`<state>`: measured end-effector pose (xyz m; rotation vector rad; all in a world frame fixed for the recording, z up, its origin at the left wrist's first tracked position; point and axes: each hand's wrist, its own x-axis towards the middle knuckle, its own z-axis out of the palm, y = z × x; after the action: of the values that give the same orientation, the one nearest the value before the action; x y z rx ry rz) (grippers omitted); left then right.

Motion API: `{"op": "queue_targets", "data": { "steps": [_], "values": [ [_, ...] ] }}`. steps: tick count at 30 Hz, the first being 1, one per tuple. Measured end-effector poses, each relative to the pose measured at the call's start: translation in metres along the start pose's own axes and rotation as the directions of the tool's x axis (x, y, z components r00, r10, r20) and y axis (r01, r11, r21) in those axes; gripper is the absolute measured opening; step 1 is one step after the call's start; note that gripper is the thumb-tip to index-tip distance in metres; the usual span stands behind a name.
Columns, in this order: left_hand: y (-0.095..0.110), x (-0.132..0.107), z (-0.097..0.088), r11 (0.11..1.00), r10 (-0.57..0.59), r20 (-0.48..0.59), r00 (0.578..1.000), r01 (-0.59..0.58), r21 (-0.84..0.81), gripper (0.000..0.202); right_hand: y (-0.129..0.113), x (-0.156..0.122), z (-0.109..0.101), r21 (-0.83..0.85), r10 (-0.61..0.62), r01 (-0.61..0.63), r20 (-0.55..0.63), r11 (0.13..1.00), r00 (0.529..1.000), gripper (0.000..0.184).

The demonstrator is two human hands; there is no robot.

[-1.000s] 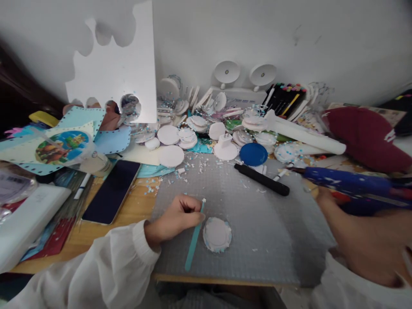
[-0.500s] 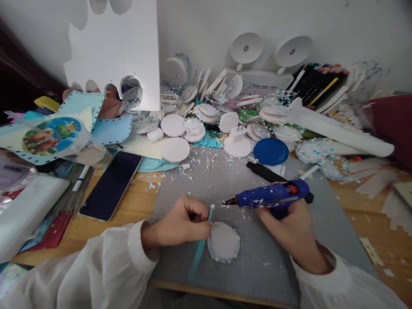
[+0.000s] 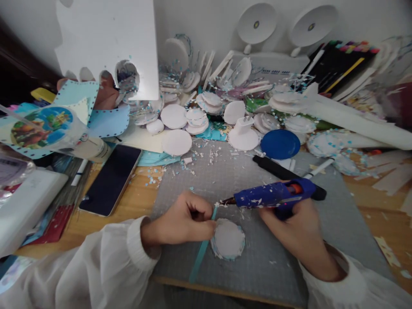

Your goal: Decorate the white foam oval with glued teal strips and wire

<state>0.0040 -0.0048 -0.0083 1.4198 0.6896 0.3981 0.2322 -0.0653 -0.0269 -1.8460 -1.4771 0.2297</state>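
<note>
My left hand (image 3: 188, 216) pinches a narrow teal paper strip (image 3: 200, 259) between thumb and finger. The strip's upper end sticks up past the fingertips, and its long tail slants down toward the mat's front edge. Wrapped round its handle, my right hand (image 3: 298, 223) holds a blue hot glue gun (image 3: 270, 195) pointing left. The nozzle is at the strip's upper end; whether they touch I cannot tell. Close to my left fingertips, a small white disc (image 3: 229, 238) with a ragged white and blue rim lies on the grey cutting mat (image 3: 257, 266).
A smartphone (image 3: 111, 180) lies on the left of the wooden table. Behind the mat are piled white discs (image 3: 177, 142), a blue lid (image 3: 280, 144) and a lidded cup (image 3: 69, 128). A black tool (image 3: 273, 168) lies behind the glue gun. Paper scraps litter the mat.
The glue gun's nozzle has come closer to the strip's upper end, and the gap between them has nearly closed. The camera view has shifted slightly. Both hands keep their grips.
</note>
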Motion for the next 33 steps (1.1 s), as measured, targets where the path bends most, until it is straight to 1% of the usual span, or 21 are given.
{"op": "queue_targets", "data": {
  "steps": [4,9,12,21,25,29,31,33],
  "values": [
    [0.001,0.0,0.0,1.0,-0.007,0.0,1.0,0.007,-0.007,0.041,0.003,-0.002,0.001,-0.03,0.004,-0.004,-0.003,1.0,1.0,0.015],
    [0.0,-0.001,0.0,1.0,-0.01,0.006,1.0,0.01,-0.005,0.041,0.0,0.0,-0.001,-0.009,0.034,-0.034,0.048,0.999,0.998,0.014],
    [0.001,-0.001,0.0,1.0,-0.013,0.007,1.0,0.013,-0.002,0.041,-0.001,0.001,-0.001,-0.003,0.017,-0.017,0.053,1.0,0.998,0.013],
    [0.0,0.0,0.0,1.0,-0.009,0.01,1.0,0.009,-0.011,0.04,0.0,0.001,-0.001,-0.027,-0.041,0.041,0.0,0.999,0.999,0.015],
    [0.001,-0.001,0.0,1.0,-0.005,0.001,1.0,0.005,0.005,0.042,0.001,0.001,-0.001,-0.05,-0.047,0.048,0.016,0.998,0.999,0.015],
    [0.0,0.0,0.0,1.0,-0.006,-0.002,1.0,0.006,0.013,0.042,0.002,0.001,-0.002,-0.107,-0.092,0.092,0.004,0.99,0.996,0.021],
    [0.0,0.0,0.0,1.0,-0.004,-0.004,1.0,0.004,0.012,0.041,0.002,0.003,-0.005,-0.146,-0.095,0.09,-0.021,0.985,0.995,0.025],
    [-0.001,0.001,0.0,1.0,0.001,-0.014,1.0,-0.001,0.005,0.041,0.004,0.005,-0.012,-0.169,-0.069,0.05,-0.111,0.984,0.991,0.028]
  ]
}}
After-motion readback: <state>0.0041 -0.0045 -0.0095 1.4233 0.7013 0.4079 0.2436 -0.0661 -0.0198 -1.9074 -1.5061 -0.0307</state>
